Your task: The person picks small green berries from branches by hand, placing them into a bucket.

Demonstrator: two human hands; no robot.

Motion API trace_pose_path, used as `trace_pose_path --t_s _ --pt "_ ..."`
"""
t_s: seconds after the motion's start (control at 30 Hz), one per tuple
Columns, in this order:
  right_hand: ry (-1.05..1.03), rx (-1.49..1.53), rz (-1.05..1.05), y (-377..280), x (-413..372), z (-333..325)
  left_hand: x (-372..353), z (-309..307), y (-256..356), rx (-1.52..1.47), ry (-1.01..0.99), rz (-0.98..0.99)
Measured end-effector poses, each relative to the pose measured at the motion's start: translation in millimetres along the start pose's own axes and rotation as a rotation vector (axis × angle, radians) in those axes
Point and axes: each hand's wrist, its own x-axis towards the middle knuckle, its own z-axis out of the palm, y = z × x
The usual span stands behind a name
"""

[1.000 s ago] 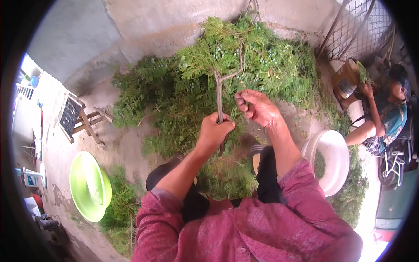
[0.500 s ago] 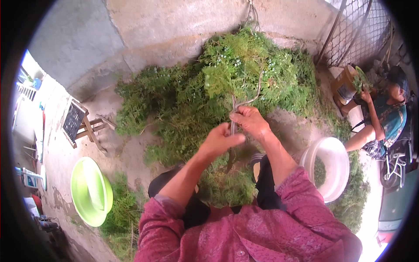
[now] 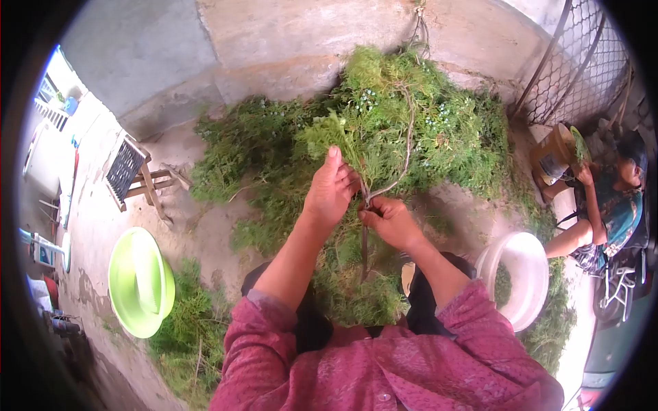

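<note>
A forked cypress branch (image 3: 408, 140) with a bare, brownish stem rises in front of me, its green leafy top over the pile. My right hand (image 3: 392, 222) is closed on the stem just below the fork, thumb and fingers pinching it. To the left of the stem, my left hand (image 3: 329, 190) has its thumb raised and apart from its half-curled fingers, whose tips are beside the branch. Directly above that thumb is a light green sprig (image 3: 327, 133). The stem's lower end (image 3: 364, 257) points down between my knees.
Heaped cypress cuttings (image 3: 253, 151) lie against the wall. A green basin with a strainer (image 3: 118, 281) stands left, a whitish tub (image 3: 541, 281) right. Beyond are a wooden stool (image 3: 147, 179) and a seated person (image 3: 610, 198) beside a brown bucket (image 3: 550, 159).
My left hand has moved up and left, off the lower stem to the sprig, and its thumb has lifted. My right hand stays on the stem, slightly lower in view.
</note>
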Motion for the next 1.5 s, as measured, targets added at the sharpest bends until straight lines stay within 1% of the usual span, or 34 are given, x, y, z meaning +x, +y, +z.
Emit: trace_pose_path --t_s 0.13,0.2,0.23,0.3,0.33,0.4,0.43,0.5,0.53,0.57,0.6,0.63,0.7,0.73,0.8,0.83,0.9,0.97,1.03,1.13,1.2,1.27,1.33,1.4,1.43,1.5 --pt "0.007 -0.010 -0.023 6.5 -1.4 7.2 -5.4 9.4 6.1 -0.068 -0.053 -0.005" --pt "-0.025 -0.086 0.011 0.8 -3.3 8.2 -0.9 5.7 3.7 -0.139 -0.130 0.018" --pt "-0.024 -0.084 0.010 3.4 -2.5 9.5 1.7 3.8 1.1 -0.137 -0.131 0.018" --pt "-0.059 -0.126 0.005 8.2 -0.2 13.7 4.8 2.2 -2.3 -0.151 -0.067 0.139" --pt "-0.057 -0.123 0.003 7.2 -1.4 14.1 5.2 2.1 -1.3 -0.147 -0.068 0.139" --pt "-0.176 -0.064 0.087 -7.2 -5.7 13.9 3.0 4.8 5.5 -0.091 -0.049 0.201" --pt "-0.175 -0.060 0.085 -9.1 -5.8 11.0 4.8 2.3 8.6 -0.086 -0.048 0.201" --pt "-0.456 -0.082 -0.032 -14.4 -3.5 -2.1 10.1 -3.2 17.6 0.044 -0.103 0.345" --pt "-0.453 -0.076 -0.034 -24.0 -4.7 -9.2 10.0 -3.0 22.3 0.134 -0.100 0.390" --pt "-0.455 0.066 0.130 -41.6 -6.8 -18.0 8.6 -1.9 26.1 0.141 -0.103 0.387" --pt "-0.453 0.211 0.293 -50.1 -5.9 -26.5 6.6 -0.1 29.2 0.225 -0.089 0.422" --pt "-0.447 0.220 0.291 -43.5 -1.5 -35.4 4.5 1.3 31.2 0.310 -0.076 0.455" --pt "-0.309 0.734 0.243 -27.6 8.8 -51.0 1.2 1.4 31.1 0.354 -0.093 0.418" --pt "-0.296 0.747 0.240 -26.2 13.9 -54.3 0.7 0.5 29.2 0.431 -0.092 0.367" --pt "-0.040 0.899 0.170 -25.9 22.0 -57.5 1.4 -1.4 22.7 0.527 -0.109 0.263" --pt "-0.023 0.912 0.170 -26.8 24.3 -57.0 1.7 -1.2 19.4 0.538 -0.118 0.247" --pt "0.081 0.961 0.198 -28.6 27.8 -51.8 2.0 -1.2 12.8 0.565 -0.158 0.177" --pt "0.108 0.978 0.200 -22.8 29.0 -48.5 3.7 -3.8 6.2 0.596 -0.175 0.147" --pt "0.035 0.934 0.158 -17.3 30.1 -47.7 4.8 -5.5 3.3 0.628 -0.190 0.120" --pt "0.054 0.942 0.172 -13.6 30.5 -48.4 4.8 -5.8 0.8 0.654 -0.178 0.058" --pt "0.063 0.941 0.173 -12.2 30.3 -49.0 4.5 -5.2 -1.2 0.626 -0.191 0.035" --pt "0.061 0.863 0.183 -10.5 30.4 -50.7 3.2 -2.6 -2.0 0.594 -0.207 0.004" --pt "0.049 0.873 0.186 -9.1 30.1 -52.0 3.3 -2.1 -2.3 0.558 -0.222 -0.025" --pt "0.032 0.882 0.188 -10.3 29.3 -53.6 4.3 -4.9 -1.7 0.496 -0.182 -0.028" --pt "0.000 0.944 0.200 -13.5 27.7 -55.4 5.1 -6.3 -1.2 0.499 -0.180 -0.030" --pt "-0.036 1.009 0.211 -11.9 27.3 -61.2 7.3 -9.4 0.9 0.451 -0.079 -0.055"
